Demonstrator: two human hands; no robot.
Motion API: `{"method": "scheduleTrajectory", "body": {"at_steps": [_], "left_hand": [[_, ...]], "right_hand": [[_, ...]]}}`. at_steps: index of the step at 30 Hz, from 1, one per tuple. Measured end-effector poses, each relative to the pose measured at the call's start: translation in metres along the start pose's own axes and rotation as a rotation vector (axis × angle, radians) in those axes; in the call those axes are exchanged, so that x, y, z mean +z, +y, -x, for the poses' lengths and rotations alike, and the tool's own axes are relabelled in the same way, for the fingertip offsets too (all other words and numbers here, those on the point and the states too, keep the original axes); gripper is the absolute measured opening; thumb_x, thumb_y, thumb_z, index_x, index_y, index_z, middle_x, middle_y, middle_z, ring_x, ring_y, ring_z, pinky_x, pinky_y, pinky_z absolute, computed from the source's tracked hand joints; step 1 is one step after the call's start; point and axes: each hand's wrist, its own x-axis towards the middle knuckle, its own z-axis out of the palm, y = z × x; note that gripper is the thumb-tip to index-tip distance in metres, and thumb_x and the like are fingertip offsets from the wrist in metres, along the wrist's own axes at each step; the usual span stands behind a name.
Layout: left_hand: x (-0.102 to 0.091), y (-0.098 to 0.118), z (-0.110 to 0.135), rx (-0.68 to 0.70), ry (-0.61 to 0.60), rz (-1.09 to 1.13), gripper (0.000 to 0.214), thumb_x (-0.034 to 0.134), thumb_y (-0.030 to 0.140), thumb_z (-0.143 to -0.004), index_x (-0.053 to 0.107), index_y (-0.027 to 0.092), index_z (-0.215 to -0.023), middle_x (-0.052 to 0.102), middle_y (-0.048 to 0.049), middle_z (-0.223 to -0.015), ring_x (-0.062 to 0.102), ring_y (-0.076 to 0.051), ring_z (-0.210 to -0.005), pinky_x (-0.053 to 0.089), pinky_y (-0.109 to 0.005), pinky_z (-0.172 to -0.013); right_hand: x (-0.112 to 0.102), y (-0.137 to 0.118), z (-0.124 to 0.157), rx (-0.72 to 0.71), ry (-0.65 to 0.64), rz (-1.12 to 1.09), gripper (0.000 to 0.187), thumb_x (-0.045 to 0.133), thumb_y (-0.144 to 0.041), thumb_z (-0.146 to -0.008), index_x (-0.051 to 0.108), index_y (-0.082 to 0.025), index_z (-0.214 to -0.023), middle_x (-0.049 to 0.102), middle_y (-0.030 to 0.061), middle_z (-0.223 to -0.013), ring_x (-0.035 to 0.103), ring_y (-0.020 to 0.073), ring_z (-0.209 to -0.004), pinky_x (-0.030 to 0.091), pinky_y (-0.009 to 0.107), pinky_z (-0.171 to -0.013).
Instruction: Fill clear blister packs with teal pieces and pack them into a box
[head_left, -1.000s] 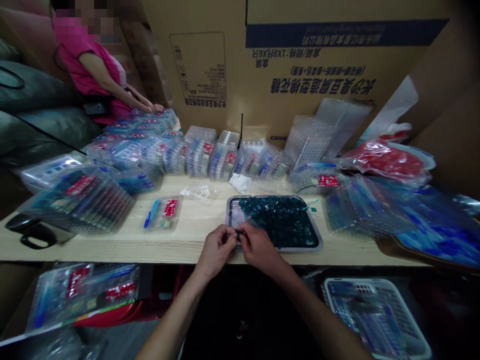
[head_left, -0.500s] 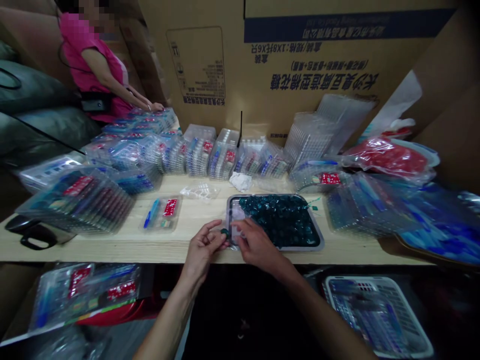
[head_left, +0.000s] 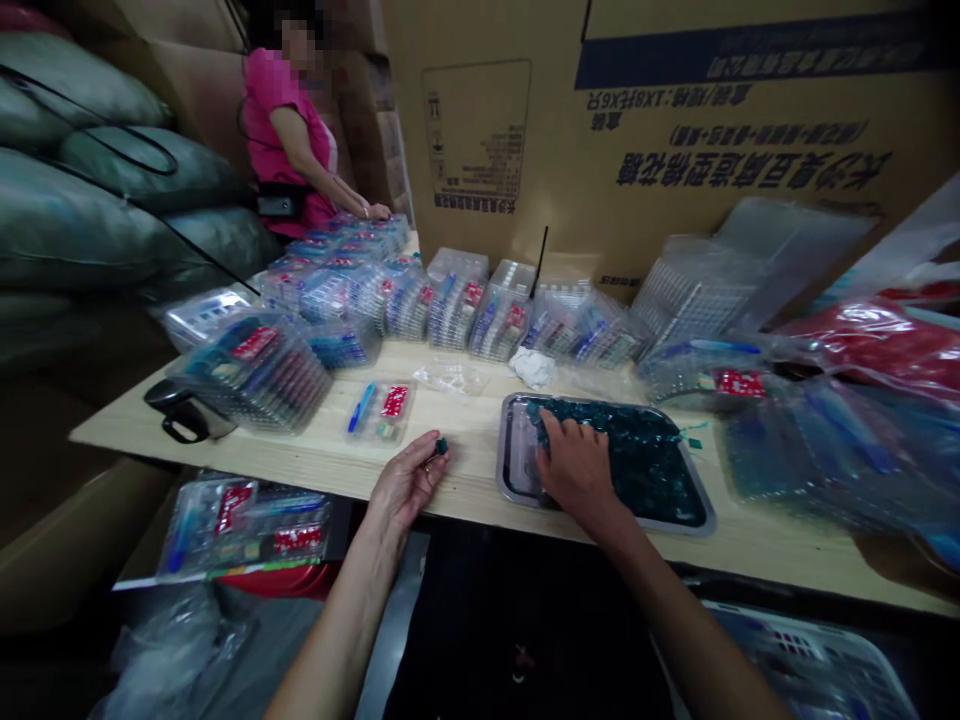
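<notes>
In the head view, the left hand lies palm up over the wooden counter, its fingers drawn narrowly together, with a small dark teal piece held at the fingertips. The right hand is spread wide and presses down on a heap of glossy dark teal pieces inside a rectangular metal tray. The heap fills most of the tray, leaving the tray's left end bare, and the two hands are well apart, with the tray's left rim between them.

Just behind the tray lies a crumpled white tissue, and left of it a small clear plastic bag. Nearer the left hand, a clear pack with a blue pen and a red label lies flat on the counter. Many similar clear packs stand in rows along the back, and a tall stack sits at the left beside a black handled device. On the right are more bagged packs and a red plastic bag.

Farther along the counter, a co-worker in a pink top rests both hands on the packs. Behind the counter stands a large cardboard carton with a blue band and upside-down print. Grey-green sacks are piled at the left.
</notes>
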Motion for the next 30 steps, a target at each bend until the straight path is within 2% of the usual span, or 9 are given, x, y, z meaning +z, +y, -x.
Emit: {"method": "scheduleTrajectory", "body": {"at_steps": [3,6,9,13,17,20,22,25,30], "left_hand": [[-0.008,0.007,0.001,0.032,0.004,0.029,0.019,0.06,-0.006,-0.084,0.07,0.007,-0.093,0.074,-0.0081,-0.077,0.069,-0.011,-0.057,0.059,-0.015,-0.055],[-0.014,0.016,0.001,0.058,0.008,0.047,0.02,0.056,-0.008,-0.085,0.07,0.007,-0.087,0.073,-0.0081,-0.077,0.068,-0.009,-0.057,0.058,-0.013,-0.056],[-0.017,0.023,0.002,0.1,0.004,0.034,0.02,0.058,-0.008,-0.084,0.072,0.007,-0.086,0.074,-0.0089,-0.079,0.068,-0.008,-0.06,0.058,-0.012,-0.059],[-0.029,0.029,0.002,0.223,0.031,-0.061,0.015,0.071,-0.002,-0.076,0.075,0.008,-0.087,0.075,-0.0081,-0.086,0.068,-0.008,-0.068,0.057,-0.013,-0.066],[-0.046,0.033,-0.006,0.468,0.071,-0.329,0.024,0.085,0.017,-0.066,0.077,0.012,-0.088,0.075,-0.0059,-0.09,0.066,-0.011,-0.074,0.055,-0.02,-0.072],[-0.046,0.038,-0.022,0.661,0.038,-0.644,0.028,0.082,0.031,-0.07,0.077,0.016,-0.093,0.074,-0.0059,-0.087,0.065,-0.017,-0.076,0.053,-0.03,-0.076],[-0.035,0.041,-0.039,0.775,-0.015,-0.895,0.017,0.075,0.029,-0.076,0.076,0.018,-0.089,0.073,-0.0062,-0.086,0.065,-0.02,-0.079,0.052,-0.034,-0.079],[-0.01,0.043,-0.069,0.91,-0.115,-1.256,0.01,0.066,0.018,-0.08,0.076,0.02,-0.081,0.072,-0.0069,-0.086,0.064,-0.022,-0.085,0.048,-0.035,-0.084],[0.011,0.043,-0.111,0.884,-0.325,-1.547,0.015,0.064,0.014,-0.08,0.077,0.02,-0.084,0.074,-0.0086,-0.091,0.066,-0.023,-0.088,0.047,-0.032,-0.086]], "right_hand": [[-0.014,-0.012,-0.001,0.013,0.031,-0.021,0.049,0.046,-0.028,-0.098,0.044,-0.014,-0.145,0.061,0.0174,-0.115,0.056,0.0328,-0.1,0.038,0.043,-0.084],[-0.019,-0.046,-0.004,-0.068,-0.025,-0.105,0.036,0.047,-0.028,-0.098,0.055,-0.018,-0.132,0.06,0.0162,-0.115,0.058,0.0299,-0.098,0.041,0.04,-0.081],[-0.008,-0.09,-0.01,-0.17,-0.094,-0.163,0.027,0.048,-0.026,-0.098,0.063,-0.016,-0.118,0.059,0.0175,-0.116,0.059,0.0283,-0.099,0.045,0.037,-0.079],[0.012,-0.127,-0.013,-0.189,-0.178,-0.169,0.032,0.051,-0.032,-0.098,0.067,-0.008,-0.112,0.057,0.0227,-0.119,0.059,0.0316,-0.103,0.049,0.041,-0.081],[0.011,-0.122,-0.002,-0.272,-0.117,-0.173,0.04,0.051,-0.035,-0.097,0.066,-0.002,-0.114,0.059,0.0237,-0.113,0.055,0.0357,-0.107,0.045,0.049,-0.093],[0.011,-0.107,0.014,-0.435,-0.085,-0.21,0.033,0.045,-0.024,-0.098,0.065,-0.004,-0.114,0.06,0.0217,-0.112,0.054,0.0328,-0.106,0.043,0.048,-0.095],[0.018,-0.1,0.023,-0.532,-0.112,-0.223,0.03,0.047,-0.017,-0.094,0.066,-0.005,-0.114,0.06,0.0213,-0.115,0.053,0.0317,-0.11,0.042,0.046,-0.098],[0.035,-0.097,0.032,-0.54,-0.125,-0.224,0.042,0.05,-0.009,-0.087,0.06,-0.001,-0.127,0.055,0.0233,-0.133,0.046,0.0321,-0.125,0.039,0.044,-0.107],[0.047,-0.099,0.033,-0.512,-0.123,-0.248,0.053,0.052,-0.007,-0.083,0.054,0.002,-0.136,0.049,0.024,-0.144,0.04,0.0332,-0.135,0.04,0.043,-0.108]]}}
